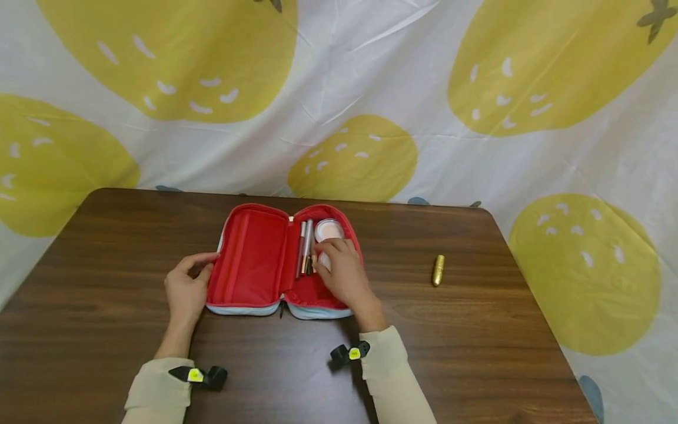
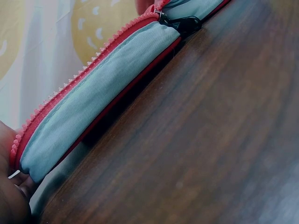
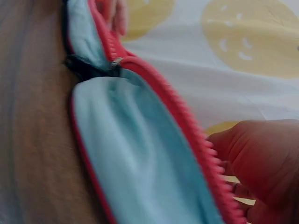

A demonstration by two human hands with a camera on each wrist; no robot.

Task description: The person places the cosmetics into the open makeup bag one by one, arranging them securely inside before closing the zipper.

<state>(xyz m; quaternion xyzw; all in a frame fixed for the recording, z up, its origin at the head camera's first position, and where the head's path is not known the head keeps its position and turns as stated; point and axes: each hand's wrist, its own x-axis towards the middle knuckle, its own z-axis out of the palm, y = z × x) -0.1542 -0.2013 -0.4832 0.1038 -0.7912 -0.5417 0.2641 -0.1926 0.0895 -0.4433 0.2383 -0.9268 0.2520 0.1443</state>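
An unzipped makeup bag (image 1: 253, 259), red inside and pale blue outside, lies spread on the table. My left hand (image 1: 186, 287) grips its left edge; in the left wrist view, fingers of that hand (image 2: 11, 196) lie at the bag's corner. Several slim makeup pencils or brushes (image 1: 306, 246) and a round, clear-rimmed compact (image 1: 328, 228) lie in the right half. Over that half, my right hand (image 1: 345, 274) pinches a small whitish object (image 1: 325, 260), mostly covered by the fingers. The right wrist view shows the right hand (image 3: 264, 163) behind the zip edge, its fingertips hidden.
A gold tube (image 1: 438, 271), like a lipstick, lies apart on the right of the brown wooden table (image 1: 477, 341). Behind the table's far edge hangs a white cloth (image 1: 371, 76) with yellow fruit shapes. A black zip pull (image 2: 187, 24) hangs at the bag's fold.
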